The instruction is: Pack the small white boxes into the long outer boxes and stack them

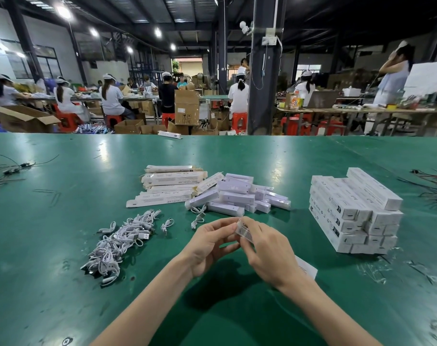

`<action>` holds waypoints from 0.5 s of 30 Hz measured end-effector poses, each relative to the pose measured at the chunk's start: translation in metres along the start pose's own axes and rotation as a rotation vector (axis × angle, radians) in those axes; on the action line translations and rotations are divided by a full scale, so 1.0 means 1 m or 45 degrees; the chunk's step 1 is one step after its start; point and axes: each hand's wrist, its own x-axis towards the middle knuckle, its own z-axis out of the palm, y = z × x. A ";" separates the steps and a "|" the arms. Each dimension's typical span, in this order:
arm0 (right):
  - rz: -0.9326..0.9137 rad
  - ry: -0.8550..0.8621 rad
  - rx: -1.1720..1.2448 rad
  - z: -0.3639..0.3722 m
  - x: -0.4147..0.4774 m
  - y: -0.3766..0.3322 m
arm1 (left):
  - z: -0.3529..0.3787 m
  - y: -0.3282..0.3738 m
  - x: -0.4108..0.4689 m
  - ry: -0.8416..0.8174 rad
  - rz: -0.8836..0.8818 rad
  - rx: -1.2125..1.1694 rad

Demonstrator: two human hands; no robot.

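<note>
My green table [62, 245]: white cable heap [120, 243] on its left part, black wires [10, 171] at its left edge, red and black wires [434, 183] at its right edge. Beyond its far edge: dark pillar [265, 83], tall cardboard carton [186, 108], capped workers [111, 96] seated on red stools [238, 122].

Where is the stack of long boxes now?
Head view, right side: the stack of long boxes stands right of the loose small white boxes, beyond the right hand.
</note>
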 end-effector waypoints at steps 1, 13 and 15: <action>-0.005 -0.009 0.006 0.000 0.000 0.000 | -0.001 0.000 0.000 -0.021 -0.026 -0.031; -0.003 -0.014 0.121 -0.002 0.000 -0.005 | 0.004 -0.003 0.001 -0.036 -0.064 -0.063; -0.011 -0.008 0.115 -0.003 -0.001 -0.004 | 0.006 -0.004 0.002 -0.018 -0.006 -0.048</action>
